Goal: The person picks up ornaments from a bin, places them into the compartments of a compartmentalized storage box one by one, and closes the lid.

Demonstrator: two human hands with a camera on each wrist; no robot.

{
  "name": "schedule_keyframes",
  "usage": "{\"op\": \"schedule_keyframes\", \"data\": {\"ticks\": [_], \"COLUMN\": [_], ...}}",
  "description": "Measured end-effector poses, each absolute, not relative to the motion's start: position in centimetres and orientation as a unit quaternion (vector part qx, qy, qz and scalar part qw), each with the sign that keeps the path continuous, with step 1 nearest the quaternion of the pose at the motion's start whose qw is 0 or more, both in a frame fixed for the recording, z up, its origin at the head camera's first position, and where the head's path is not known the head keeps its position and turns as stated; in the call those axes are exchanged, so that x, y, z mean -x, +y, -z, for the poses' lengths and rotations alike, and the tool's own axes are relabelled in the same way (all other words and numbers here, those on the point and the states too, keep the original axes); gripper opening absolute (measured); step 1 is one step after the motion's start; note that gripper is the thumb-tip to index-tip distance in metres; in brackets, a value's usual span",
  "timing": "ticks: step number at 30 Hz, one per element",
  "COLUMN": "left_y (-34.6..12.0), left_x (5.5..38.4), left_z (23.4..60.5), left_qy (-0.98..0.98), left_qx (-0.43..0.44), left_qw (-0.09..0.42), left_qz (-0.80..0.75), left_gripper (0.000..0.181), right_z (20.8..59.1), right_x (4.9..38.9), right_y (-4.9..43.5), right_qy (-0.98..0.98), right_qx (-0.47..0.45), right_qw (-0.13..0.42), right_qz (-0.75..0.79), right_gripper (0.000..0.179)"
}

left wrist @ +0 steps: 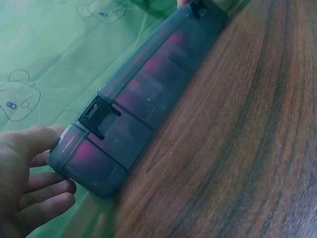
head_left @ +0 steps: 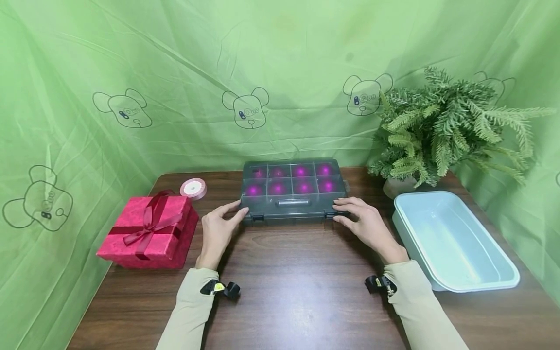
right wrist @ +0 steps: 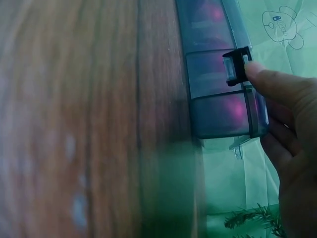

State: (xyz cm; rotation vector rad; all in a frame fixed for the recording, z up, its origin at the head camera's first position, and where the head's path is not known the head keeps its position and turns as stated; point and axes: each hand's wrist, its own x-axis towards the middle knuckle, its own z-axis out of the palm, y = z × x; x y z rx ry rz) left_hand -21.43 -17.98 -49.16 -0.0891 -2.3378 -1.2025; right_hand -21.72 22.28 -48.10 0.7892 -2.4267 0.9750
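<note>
A translucent grey compartment case (head_left: 288, 211) lies closed at the back of the table, with shiny magenta balls (head_left: 302, 171) in its compartments. My left hand (head_left: 217, 231) holds its left front corner. The left wrist view shows that thumb against the upper edge near a black latch (left wrist: 99, 115), with the other fingers beside the end wall. At the opposite front corner, my right hand (head_left: 366, 223) grips the case, its thumb at the other black latch (right wrist: 237, 66). Those fingers are partly hidden behind the case's side. Both latches appear fastened.
A red gift box (head_left: 148, 231) with a ribbon bow stands at the left, near a pink ribbon spool (head_left: 193, 188). To the right are a pale blue plastic tub (head_left: 455, 238) and a potted fir-like plant (head_left: 442, 126). A green cloth (head_left: 297, 58) hangs behind the table.
</note>
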Motion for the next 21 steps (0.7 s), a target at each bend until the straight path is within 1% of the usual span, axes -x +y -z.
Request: {"op": "schedule_keyframes", "data": {"ticks": [6, 12, 21], "left_y": [-17.95, -17.96, -18.02], "left_x": [21.41, 21.36, 21.44], "left_z": [49.13, 49.09, 49.12], "left_qy": [-0.859, -0.860, -0.860], "left_qx": [0.034, 0.034, 0.040], "left_qw": [0.254, 0.253, 0.258], "left_qz": [0.442, 0.442, 0.438], "left_gripper": [0.035, 0.035, 0.036], "right_z": [48.33, 48.40, 48.61], "right_x": [21.90, 21.92, 22.04], "right_y": [22.14, 21.84, 21.60], "right_qy": [-0.863, -0.855, -0.842], "right_qx": [-0.274, -0.277, -0.279], "right_qw": [0.221, 0.242, 0.257], "right_qz": [-0.363, -0.364, -0.383], "right_gripper": [0.029, 0.028, 0.027]}}
